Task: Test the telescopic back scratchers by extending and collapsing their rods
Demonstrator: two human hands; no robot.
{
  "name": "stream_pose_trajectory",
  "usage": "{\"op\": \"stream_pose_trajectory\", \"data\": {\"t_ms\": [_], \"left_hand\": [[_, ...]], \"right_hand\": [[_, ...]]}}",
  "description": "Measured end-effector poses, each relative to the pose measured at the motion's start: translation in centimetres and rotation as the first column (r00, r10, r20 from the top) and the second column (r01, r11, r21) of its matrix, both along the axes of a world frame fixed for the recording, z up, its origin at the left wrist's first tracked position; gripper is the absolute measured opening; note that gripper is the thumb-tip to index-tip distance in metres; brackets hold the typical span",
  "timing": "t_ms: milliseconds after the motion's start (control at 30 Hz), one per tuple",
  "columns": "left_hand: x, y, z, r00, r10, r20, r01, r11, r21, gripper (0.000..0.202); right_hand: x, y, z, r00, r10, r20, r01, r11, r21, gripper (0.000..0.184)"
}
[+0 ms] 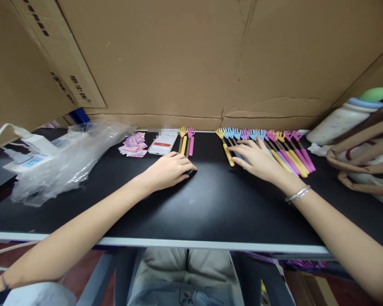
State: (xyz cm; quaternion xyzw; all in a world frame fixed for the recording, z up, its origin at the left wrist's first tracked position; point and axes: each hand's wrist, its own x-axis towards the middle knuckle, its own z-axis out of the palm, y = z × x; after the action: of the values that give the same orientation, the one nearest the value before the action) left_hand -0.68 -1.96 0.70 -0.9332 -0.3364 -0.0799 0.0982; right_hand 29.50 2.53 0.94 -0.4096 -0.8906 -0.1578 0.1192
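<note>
My left hand [170, 171] lies palm down on the black desk, its fingers stretched forward and partly hidden from above. Just beyond its fingers, a yellow back scratcher [184, 145] and a pink back scratcher [191, 146] lie side by side. My right hand [258, 160] is spread over a row of several back scratchers [295, 161] in yellow, blue, purple and pink, covering some blue ones' handles. Its fingertips reach towards a yellow back scratcher [228, 154] at the row's left end. Whether they touch it, I cannot tell. All the claw-shaped heads point to the back.
Left of the scratchers are a phone [162, 143] and a pile of pink-purple cards [134, 145]. A clear plastic bag [73, 157] partly covers a power strip [35, 159]. A white bottle [341, 121] and a brown-handled bag [364, 161] stand right. Cardboard [178, 59] walls the back.
</note>
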Motion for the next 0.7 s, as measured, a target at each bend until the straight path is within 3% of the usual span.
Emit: {"op": "stream_pose_trajectory", "data": {"t_ms": [100, 200, 367, 700], "left_hand": [[0.0, -0.1, 0.0, 1.000, -0.006, 0.007, 0.006, 1.000, -0.003, 0.025], [0.0, -0.1, 0.0, 1.000, -0.002, 0.010, 0.002, 1.000, -0.009, 0.025], [0.1, -0.1, -0.1, 1.000, 0.000, 0.009, 0.000, 1.000, -0.020, 0.025], [0.3, -0.2, -0.3, 1.000, 0.003, 0.020, -0.003, 1.000, -0.017, 0.024]], "right_hand": [[-0.4, -0.8, 1.2, 0.995, -0.004, -0.097, 0.002, 1.000, -0.021, 0.036], [-1.2, -2.0, 1.6, 0.984, 0.064, -0.168, -0.073, 0.996, -0.051, 0.032], [-3.5, -4.1, 0.8, 0.970, 0.237, -0.055, -0.244, 0.946, -0.213, 0.030], [-4.0, -4.6, 0.3, 0.977, 0.213, -0.021, -0.210, 0.936, -0.282, 0.024]]}}
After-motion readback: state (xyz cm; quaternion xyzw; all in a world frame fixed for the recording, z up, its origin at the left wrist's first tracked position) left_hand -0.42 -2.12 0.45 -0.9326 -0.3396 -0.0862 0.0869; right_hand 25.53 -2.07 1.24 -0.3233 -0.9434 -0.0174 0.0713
